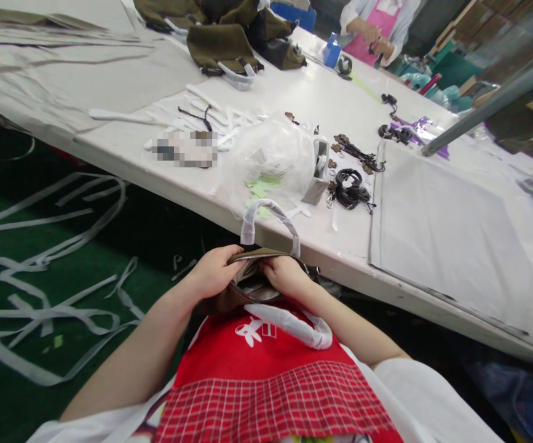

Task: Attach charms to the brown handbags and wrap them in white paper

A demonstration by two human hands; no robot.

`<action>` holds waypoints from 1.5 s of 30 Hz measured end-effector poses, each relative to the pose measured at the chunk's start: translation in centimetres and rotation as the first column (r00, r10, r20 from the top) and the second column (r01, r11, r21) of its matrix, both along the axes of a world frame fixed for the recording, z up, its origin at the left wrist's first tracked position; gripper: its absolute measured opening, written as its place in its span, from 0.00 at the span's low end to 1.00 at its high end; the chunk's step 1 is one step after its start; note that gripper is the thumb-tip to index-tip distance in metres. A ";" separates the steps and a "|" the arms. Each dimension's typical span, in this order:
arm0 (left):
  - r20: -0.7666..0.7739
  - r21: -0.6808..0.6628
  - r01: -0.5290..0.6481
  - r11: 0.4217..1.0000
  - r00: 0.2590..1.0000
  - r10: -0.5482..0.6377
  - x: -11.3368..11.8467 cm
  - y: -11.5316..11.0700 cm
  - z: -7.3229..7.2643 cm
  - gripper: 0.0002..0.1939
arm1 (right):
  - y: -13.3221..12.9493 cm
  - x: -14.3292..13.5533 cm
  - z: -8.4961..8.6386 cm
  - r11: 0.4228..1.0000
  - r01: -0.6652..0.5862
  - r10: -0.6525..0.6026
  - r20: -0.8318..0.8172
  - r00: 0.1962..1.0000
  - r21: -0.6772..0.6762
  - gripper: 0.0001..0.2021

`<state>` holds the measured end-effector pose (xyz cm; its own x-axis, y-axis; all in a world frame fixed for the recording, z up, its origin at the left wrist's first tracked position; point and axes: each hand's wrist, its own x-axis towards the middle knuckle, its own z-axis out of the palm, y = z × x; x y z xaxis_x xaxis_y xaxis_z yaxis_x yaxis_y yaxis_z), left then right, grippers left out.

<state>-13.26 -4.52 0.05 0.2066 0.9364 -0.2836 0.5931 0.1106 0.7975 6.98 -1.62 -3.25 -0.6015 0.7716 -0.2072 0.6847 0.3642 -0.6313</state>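
An olive handbag with an unzipped top is held against my front, below the table edge. My left hand grips the left end of its zipped rim, thumb toward the opening. My right hand reaches into the mouth of the bag from the right. Its fingers are curled and partly hidden inside, so what they hold cannot be made out. One bag handle, wrapped in white material, stands up against the table edge. The other wrapped handle hangs over my red apron.
Beyond the bag, the white table carries a clear plastic bag, coiled black straps and dark cords with clips. More olive bags lie at the back. A metal pole rises at right. A co-worker stands across the table.
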 end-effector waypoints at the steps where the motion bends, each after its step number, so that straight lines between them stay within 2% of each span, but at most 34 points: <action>1: 0.002 0.005 0.002 1.000 1.000 -0.002 0.0 0.0 0.0 0.15 | -0.1 0.0 0.4 0.999 -0.026 0.025 0.021 0.999 0.039 0.12; 6: -0.018 0.024 0.022 0.999 1.000 -0.021 0.2 0.0 0.1 0.15 | -0.6 -0.2 1.2 0.977 -0.209 0.210 -0.007 0.978 0.047 0.12; 11: -0.012 0.028 0.021 0.999 1.000 -0.021 -0.1 -0.3 -0.1 0.15 | -0.8 -0.8 1.4 0.942 -0.336 0.336 -0.030 0.941 0.012 0.10; 16: -0.043 0.026 0.040 0.999 0.998 -0.039 -0.5 -0.3 -0.8 0.16 | -0.7 -0.9 1.5 0.907 -0.421 0.417 -0.101 0.903 -0.022 0.11; 19: -0.078 0.029 0.051 0.998 0.996 -0.048 -0.3 -0.5 -0.6 0.16 | -0.8 -1.1 2.3 0.889 -0.458 0.454 -0.099 0.885 -0.014 0.11; 21: -0.179 0.130 -0.009 0.991 0.983 0.032 0.0 -1.1 0.5 0.17 | -0.9 -1.3 3.2 0.912 -0.409 0.410 -0.047 0.911 0.025 0.11; 23: -0.277 0.373 -0.037 0.927 0.949 0.149 0.3 -2.0 2.0 0.22 | -0.9 -1.5 4.2 0.946 -0.314 0.318 -0.046 0.947 0.083 0.11; 24: -0.302 0.505 0.002 0.863 0.937 0.175 0.6 -2.4 2.8 0.21 | -0.8 -1.5 4.6 0.960 -0.265 0.272 -0.074 0.960 0.089 0.11; 25: -0.321 0.597 0.079 0.798 0.936 0.148 0.8 -2.9 3.4 0.17 | -0.7 -1.5 4.9 0.973 -0.218 0.225 -0.114 0.968 0.069 0.11; 27: -0.355 0.675 0.221 0.704 0.934 0.047 1.1 -3.5 4.0 0.11 | -0.5 -1.4 5.3 0.991 -0.131 0.121 -0.195 0.973 -0.040 0.11; 28: -0.367 0.678 0.264 0.686 0.930 0.005 1.2 -3.6 3.9 0.11 | -0.4 -1.2 5.4 0.990 -0.087 0.060 -0.227 0.972 -0.111 0.12; 31: -0.368 0.657 0.297 0.693 0.929 -0.049 1.1 -3.0 2.6 0.14 | -0.2 -0.7 5.6 0.954 0.005 -0.101 -0.306 0.947 -0.298 0.13; 34: -0.363 0.683 0.331 0.651 0.927 -0.091 0.8 -1.8 1.0 0.14 | -0.2 -0.5 6.0 0.935 0.034 -0.147 -0.297 0.943 -0.354 0.13; 36: -0.367 0.733 0.340 0.589 0.927 -0.079 0.8 -1.2 0.3 0.14 | -0.3 -0.6 6.3 0.962 0.035 -0.102 -0.236 0.966 -0.272 0.13; 39: -0.356 0.785 0.321 0.530 0.934 -0.038 0.8 -0.7 -0.5 0.15 | -0.4 -0.6 6.9 1.000 -0.001 0.002 -0.111 0.994 0.008 0.14; 42: -0.285 0.800 0.255 0.544 0.958 -0.030 0.6 -0.6 -1.3 0.14 | -0.3 -0.2 7.8 0.945 -0.015 0.051 -0.102 0.993 0.327 0.14; 45: -0.162 0.768 0.133 0.626 0.987 -0.011 -0.1 -1.5 -1.4 0.13 | 0.2 0.5 8.7 0.850 -0.001 0.098 -0.156 0.983 0.526 0.13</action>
